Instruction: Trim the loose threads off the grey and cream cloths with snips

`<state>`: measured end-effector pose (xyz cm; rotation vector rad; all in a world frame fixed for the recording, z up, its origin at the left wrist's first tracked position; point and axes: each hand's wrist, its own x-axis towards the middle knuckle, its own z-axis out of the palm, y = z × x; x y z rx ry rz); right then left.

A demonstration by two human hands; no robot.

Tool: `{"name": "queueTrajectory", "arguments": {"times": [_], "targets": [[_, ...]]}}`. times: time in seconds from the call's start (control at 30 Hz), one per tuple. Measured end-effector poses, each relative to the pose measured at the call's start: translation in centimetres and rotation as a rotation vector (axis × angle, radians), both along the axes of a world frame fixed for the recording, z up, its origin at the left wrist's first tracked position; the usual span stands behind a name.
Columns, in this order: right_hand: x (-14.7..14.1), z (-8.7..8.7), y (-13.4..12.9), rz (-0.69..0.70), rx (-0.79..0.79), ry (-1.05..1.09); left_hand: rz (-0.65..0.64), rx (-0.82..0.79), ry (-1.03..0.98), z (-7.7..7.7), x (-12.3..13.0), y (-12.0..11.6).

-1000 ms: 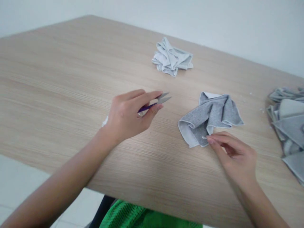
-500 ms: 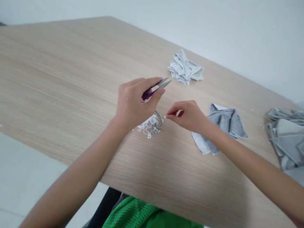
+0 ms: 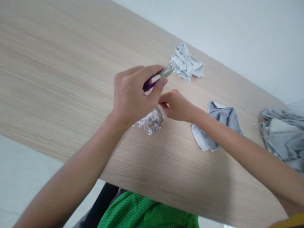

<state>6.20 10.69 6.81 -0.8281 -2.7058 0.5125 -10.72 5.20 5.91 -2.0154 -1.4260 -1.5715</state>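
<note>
My left hand (image 3: 137,91) is closed around purple-handled thread snips (image 3: 155,79), whose two metal blades point up and right, slightly apart. Just right of it, my right hand (image 3: 177,104) has thumb and fingers pinched together; its fingertips are partly behind my left thumb, and what they hold is hidden. Beneath both hands lies a small heap of white and grey thread scraps (image 3: 150,122). A grey cloth piece (image 3: 224,118) lies on the table under my right forearm.
The wooden table (image 3: 59,79) meets a pale wall at the back. Near its far edge sits a light grey cloth bundle (image 3: 186,65). A larger pile of grey cloths (image 3: 283,136) is at the right. Green mesh fabric (image 3: 142,212) hangs below the front edge.
My right hand has moved left, close against my left hand and over the thread heap. The white bit seen between its fingertips earlier is now hidden. The view has shifted slightly.
</note>
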Motion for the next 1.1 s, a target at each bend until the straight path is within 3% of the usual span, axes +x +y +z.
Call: {"name": "queueTrajectory", "arguments": {"times": [0.2,0.3,0.4,0.53,0.63,0.8,0.97,1.1], "targets": [[3.5,3.1,-1.3,-0.086,0.03,0.097,0.016,-0.015,0.04,-0.4,0.2,-0.1],[7.3,4.3,-2.8,-0.19,0.035,0.144,0.013,-0.012,0.041,-0.5,0.2,-0.1],[12.5,4.4,-5.2,-0.326,0.072,0.138,-0.004,-0.027,0.06,-0.5,0.5,-0.3],[19.5,2.2,-9.3,-0.512,0.119,0.161,-0.017,0.001,0.117,-0.8,0.9,-0.4],[22.5,-0.4,-12.6,-0.61,0.093,0.176,-0.024,0.035,0.16,-1.1,1.3,-0.5],[22.6,-4.1,-15.6,-0.62,0.038,0.163,-0.057,0.022,0.199,-1.9,2.0,-0.4],[22.2,-7.0,-15.6,-0.617,0.099,0.151,-0.068,-0.063,0.208,-2.3,2.3,-0.6],[22.5,-8.1,-15.6,-0.64,0.075,0.188,-0.07,-0.099,0.208,-2.2,2.3,-0.8]]}}
